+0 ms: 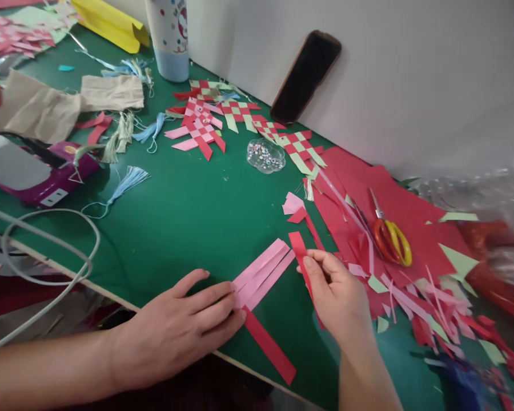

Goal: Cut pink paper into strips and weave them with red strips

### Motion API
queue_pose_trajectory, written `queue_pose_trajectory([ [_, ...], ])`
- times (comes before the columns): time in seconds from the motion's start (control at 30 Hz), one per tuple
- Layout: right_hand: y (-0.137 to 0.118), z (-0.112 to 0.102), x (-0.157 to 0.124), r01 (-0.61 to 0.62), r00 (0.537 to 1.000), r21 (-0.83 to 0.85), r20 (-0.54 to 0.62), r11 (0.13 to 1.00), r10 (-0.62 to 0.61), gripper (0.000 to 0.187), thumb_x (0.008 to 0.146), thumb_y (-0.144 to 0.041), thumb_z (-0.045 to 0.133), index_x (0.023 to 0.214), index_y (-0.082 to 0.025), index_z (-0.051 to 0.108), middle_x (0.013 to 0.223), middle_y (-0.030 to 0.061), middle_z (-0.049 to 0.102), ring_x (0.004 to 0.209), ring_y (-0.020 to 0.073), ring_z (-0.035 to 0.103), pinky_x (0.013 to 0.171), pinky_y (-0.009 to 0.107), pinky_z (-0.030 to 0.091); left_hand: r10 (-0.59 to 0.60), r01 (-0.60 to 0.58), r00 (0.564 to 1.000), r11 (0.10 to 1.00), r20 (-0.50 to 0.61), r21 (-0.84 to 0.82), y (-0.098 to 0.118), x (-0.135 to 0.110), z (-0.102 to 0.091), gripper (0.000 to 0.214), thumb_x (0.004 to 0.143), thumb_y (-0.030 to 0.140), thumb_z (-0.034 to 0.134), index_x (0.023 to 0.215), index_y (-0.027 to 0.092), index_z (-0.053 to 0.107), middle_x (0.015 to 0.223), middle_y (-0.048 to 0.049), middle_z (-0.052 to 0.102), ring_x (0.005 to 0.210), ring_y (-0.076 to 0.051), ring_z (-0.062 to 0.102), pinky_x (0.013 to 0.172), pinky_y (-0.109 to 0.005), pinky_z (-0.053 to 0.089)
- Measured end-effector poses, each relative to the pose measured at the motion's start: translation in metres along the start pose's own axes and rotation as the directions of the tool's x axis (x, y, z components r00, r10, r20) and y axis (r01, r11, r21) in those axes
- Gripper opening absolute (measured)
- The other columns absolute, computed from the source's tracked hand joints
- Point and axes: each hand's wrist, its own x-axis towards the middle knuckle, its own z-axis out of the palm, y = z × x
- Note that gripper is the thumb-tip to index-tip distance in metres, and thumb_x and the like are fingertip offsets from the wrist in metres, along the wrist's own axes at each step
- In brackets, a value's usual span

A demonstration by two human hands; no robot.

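Observation:
My left hand (184, 328) lies flat on the green mat (188, 211), its fingertips pressing the near ends of several pink paper strips (261, 271) that fan out toward the right. A red strip (269, 345) runs under those pink strips toward the table's front edge. My right hand (338, 291) pinches another red paper strip (298, 245) between thumb and fingers, just right of the pink strips.
Woven red, pink and green paper pieces (205, 123) lie at the back. A clear dish of googly eyes (265, 155), a phone (306, 74) leaning on the wall, red-and-yellow scissors (389, 237) on red paper scraps, tassels (126, 182), a purple device (38, 171) and a white cable (51, 257) surround the spot.

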Motion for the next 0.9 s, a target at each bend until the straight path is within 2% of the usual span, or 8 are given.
queue_pose_trajectory([
  [0.13,-0.008,-0.002,0.006,0.072,0.994,-0.070,0.086,0.995,-0.066,0.032,0.091,-0.048,0.048,0.093,-0.024,0.069,0.077,0.0049,0.075,0.064,0.0206,0.068,0.056,0.029,0.049,0.019,-0.019,1.000,1.000,0.021,-0.019,-0.004,0.000,-0.003,0.031,0.103,0.027,0.045,0.131,0.024,0.057,0.131,-0.0027,0.060,0.127,-0.020,0.045,0.111,-0.042,0.027],
  [0.23,-0.016,-0.003,0.009,0.107,0.981,-0.002,0.162,0.994,-0.105,0.028,0.091,-0.046,0.049,0.091,-0.025,0.068,0.078,0.0025,0.074,0.062,0.0187,0.067,0.055,0.027,0.050,0.030,-0.029,0.999,0.999,0.029,-0.029,-0.006,0.001,-0.005,0.033,0.103,0.028,0.043,0.132,0.024,0.057,0.131,-0.0023,0.060,0.126,-0.021,0.045,0.107,-0.039,0.031],
  [0.33,-0.021,-0.005,0.011,0.114,0.974,0.096,0.187,0.989,-0.130,0.024,0.090,-0.045,0.053,0.090,-0.026,0.067,0.080,0.0011,0.073,0.066,0.0182,0.067,0.057,0.026,0.052,0.029,-0.027,0.999,0.999,0.045,-0.046,-0.006,0.001,-0.005,0.034,0.104,0.028,0.040,0.134,0.023,0.055,0.133,-0.0028,0.059,0.128,-0.021,0.044,0.103,-0.040,0.034],
  [0.57,-0.012,-0.009,0.009,0.025,0.965,0.281,0.243,0.960,-0.096,0.025,0.089,-0.047,0.058,0.087,-0.025,0.067,0.070,0.0006,0.068,0.062,0.0177,0.064,0.055,0.026,0.053,-0.020,0.020,1.000,0.996,0.002,-0.085,-0.004,0.002,-0.002,0.033,0.100,0.021,0.046,0.130,0.022,0.058,0.134,-0.0066,0.056,0.124,-0.021,0.049,0.097,-0.037,0.038],
  [0.63,-0.005,-0.009,0.007,-0.005,0.965,0.332,0.251,0.943,-0.083,0.025,0.088,-0.048,0.060,0.089,-0.024,0.068,0.071,0.0008,0.067,0.061,0.0170,0.062,0.055,0.026,0.052,-0.024,0.023,1.000,0.995,-0.001,-0.100,-0.004,0.002,-0.003,0.032,0.099,0.018,0.045,0.128,0.022,0.059,0.131,-0.0077,0.057,0.118,-0.021,0.052,0.095,-0.036,0.039],
  [0.73,0.006,-0.009,0.003,-0.088,0.962,0.447,0.270,0.890,-0.040,0.026,0.087,-0.049,0.062,0.094,-0.024,0.067,0.078,0.0023,0.069,0.067,0.0183,0.065,0.062,0.028,0.054,-0.042,0.041,0.999,0.994,-0.007,-0.099,-0.004,0.003,-0.003,0.031,0.098,0.015,0.046,0.125,0.023,0.060,0.129,-0.0072,0.057,0.117,-0.020,0.053,0.096,-0.035,0.038],
  [0.83,0.009,-0.007,0.000,-0.166,0.952,0.546,0.305,0.821,-0.010,0.027,0.088,-0.050,0.062,0.096,-0.024,0.064,0.079,0.0030,0.070,0.066,0.0183,0.065,0.062,0.030,0.055,-0.047,0.050,0.999,0.990,0.024,-0.133,-0.005,0.003,-0.005,0.032,0.097,0.030,0.055,0.129,0.022,0.057,0.130,-0.0069,0.055,0.121,-0.021,0.050,0.099,-0.037,0.035],
  [0.9,0.005,-0.005,-0.001,-0.180,0.942,0.561,0.334,0.808,-0.022,0.029,0.089,-0.052,0.060,0.095,-0.024,0.064,0.080,0.0041,0.071,0.063,0.0183,0.064,0.059,0.030,0.055,-0.038,0.055,0.995,0.981,0.095,-0.189,-0.005,0.002,-0.008,0.054,0.091,0.051,0.062,0.134,0.021,0.052,0.134,-0.0088,0.053,0.125,-0.024,0.048,0.101,-0.038,0.034],
])
